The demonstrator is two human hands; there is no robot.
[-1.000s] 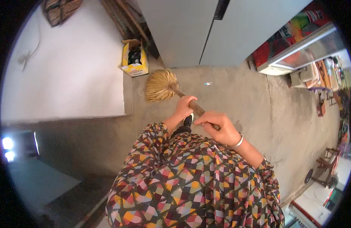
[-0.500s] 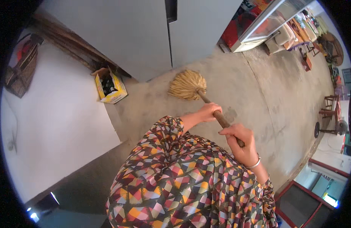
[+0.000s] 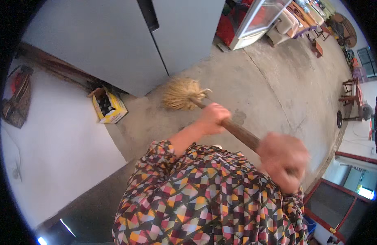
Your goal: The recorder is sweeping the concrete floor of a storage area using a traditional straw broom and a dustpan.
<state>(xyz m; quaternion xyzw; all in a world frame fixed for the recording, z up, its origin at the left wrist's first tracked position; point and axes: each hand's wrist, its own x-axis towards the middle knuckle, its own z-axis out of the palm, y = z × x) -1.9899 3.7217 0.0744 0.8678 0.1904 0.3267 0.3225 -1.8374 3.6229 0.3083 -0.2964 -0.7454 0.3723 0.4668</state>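
Note:
A straw broom (image 3: pixel 181 94) with a wooden handle slants across the floor in front of me. Its bushy tan head lies at the foot of the tall grey two-door cabinet (image 3: pixel 102 49). Partway down the handle, my left hand (image 3: pixel 214 118) is closed around the wood. My right hand (image 3: pixel 284 159), blurred by motion, grips the upper end of the handle to the right of my patterned shirt. The fingers of that hand are smeared, but the handle runs straight into it.
A yellow and white carton (image 3: pixel 117 114) of dark bottles stands by the white wall (image 3: pixel 57 147), left of the broom. A glass-doored display case (image 3: pixel 247 38) is at the far right of the cabinet. Dark red stools (image 3: pixel 349 98) stand along the right side of the concrete floor (image 3: pixel 266 106).
My right hand has swung right and slightly down with the handle end. The left hand and broom head have shifted a little left in view, and the whole view has turned somewhat.

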